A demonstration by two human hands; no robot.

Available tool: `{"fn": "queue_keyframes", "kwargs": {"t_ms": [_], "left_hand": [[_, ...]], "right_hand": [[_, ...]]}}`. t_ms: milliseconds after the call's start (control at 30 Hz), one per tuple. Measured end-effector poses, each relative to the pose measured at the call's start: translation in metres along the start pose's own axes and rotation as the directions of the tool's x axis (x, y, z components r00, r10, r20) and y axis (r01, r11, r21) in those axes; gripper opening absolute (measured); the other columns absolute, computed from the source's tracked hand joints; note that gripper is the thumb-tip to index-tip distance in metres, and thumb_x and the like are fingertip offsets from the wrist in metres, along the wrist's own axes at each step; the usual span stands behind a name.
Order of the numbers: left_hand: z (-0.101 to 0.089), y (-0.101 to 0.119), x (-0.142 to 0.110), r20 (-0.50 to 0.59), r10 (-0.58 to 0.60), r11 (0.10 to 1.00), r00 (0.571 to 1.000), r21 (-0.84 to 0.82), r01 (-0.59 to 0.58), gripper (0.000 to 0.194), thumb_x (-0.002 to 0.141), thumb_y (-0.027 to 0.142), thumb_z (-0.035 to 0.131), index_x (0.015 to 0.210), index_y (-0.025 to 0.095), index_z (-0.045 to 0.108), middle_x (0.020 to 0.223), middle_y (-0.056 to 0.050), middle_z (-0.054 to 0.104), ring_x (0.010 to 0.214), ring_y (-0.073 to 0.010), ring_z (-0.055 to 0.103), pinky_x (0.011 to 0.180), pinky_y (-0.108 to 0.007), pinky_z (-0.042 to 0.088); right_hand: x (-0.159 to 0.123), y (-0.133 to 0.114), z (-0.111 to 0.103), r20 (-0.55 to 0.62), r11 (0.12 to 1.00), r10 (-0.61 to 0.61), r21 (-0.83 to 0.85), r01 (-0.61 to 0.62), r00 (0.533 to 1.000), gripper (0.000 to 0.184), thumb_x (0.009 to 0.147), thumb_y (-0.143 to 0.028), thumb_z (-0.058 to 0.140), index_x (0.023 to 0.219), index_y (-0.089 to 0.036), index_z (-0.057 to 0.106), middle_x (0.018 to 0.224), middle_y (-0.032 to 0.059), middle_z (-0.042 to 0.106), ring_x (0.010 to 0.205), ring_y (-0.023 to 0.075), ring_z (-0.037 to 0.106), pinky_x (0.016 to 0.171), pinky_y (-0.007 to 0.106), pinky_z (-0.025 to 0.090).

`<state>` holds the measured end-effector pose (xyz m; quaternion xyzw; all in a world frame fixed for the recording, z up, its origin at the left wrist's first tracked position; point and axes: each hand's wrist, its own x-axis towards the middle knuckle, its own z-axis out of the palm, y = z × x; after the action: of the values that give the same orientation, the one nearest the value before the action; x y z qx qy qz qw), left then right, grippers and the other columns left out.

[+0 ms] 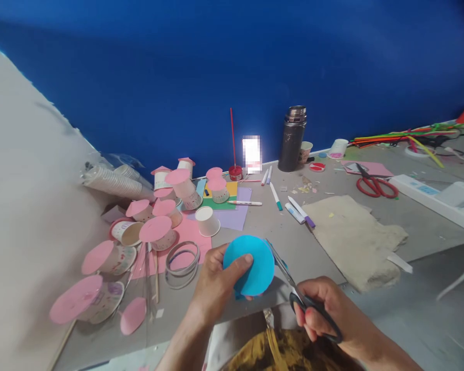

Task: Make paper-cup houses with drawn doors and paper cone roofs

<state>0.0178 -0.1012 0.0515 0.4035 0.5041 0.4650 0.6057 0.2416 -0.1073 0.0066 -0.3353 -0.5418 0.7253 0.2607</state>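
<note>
My left hand (218, 281) grips a round blue paper disc (253, 270), the thumb lying flat across its face and the fingers behind it. In my right hand (327, 309) are black-handled scissors (290, 281), with fingers through the loops. Their blades point up and left along the disc's right edge, where a blue scrap hangs. How far apart the blades are, I cannot tell. Just beyond my left hand stands an upturned white paper cup (208, 221). To its left, grey tape rings (182, 263) lie on pink paper (199, 232).
Several paper cups with pink discs (158, 232) crowd the left side, near stacked cups (108, 180). A dark flask (293, 139) stands at the back by the blue wall. Markers (276, 197), a beige cloth (351, 237), red-handled scissors (375, 185) and a power strip (436, 198) lie rightward.
</note>
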Motion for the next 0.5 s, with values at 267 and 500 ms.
{"fn": "queue_keyframes", "kwargs": {"t_ms": [267,500], "left_hand": [[-0.0004,-0.0002,0.0015,0.015,-0.020,1.000,1.000,0.006,0.020,0.039,0.075,0.048,0.080,0.086,0.011,0.077,0.055,-0.006,0.070,0.043,-0.0181,0.062,0.040,-0.025,0.048],[0.0007,0.0002,-0.0003,0.027,-0.020,1.000,0.999,-0.012,0.021,0.038,0.074,0.048,0.082,0.082,0.011,0.076,0.054,-0.007,0.069,0.044,-0.0188,0.063,0.040,-0.025,0.048]], "right_hand": [[-0.0015,0.0007,0.0002,-0.001,1.000,0.002,0.013,-0.002,1.000,0.072,0.065,-0.086,0.073,0.068,-0.015,0.060,0.055,-0.0005,0.053,0.050,0.0088,0.043,0.052,0.024,0.033],[-0.0009,0.0042,-0.0005,-0.017,1.000,0.013,0.011,-0.013,1.000,0.074,0.062,-0.088,0.072,0.068,-0.015,0.060,0.055,-0.0004,0.052,0.050,0.0098,0.044,0.052,0.024,0.034]]}}
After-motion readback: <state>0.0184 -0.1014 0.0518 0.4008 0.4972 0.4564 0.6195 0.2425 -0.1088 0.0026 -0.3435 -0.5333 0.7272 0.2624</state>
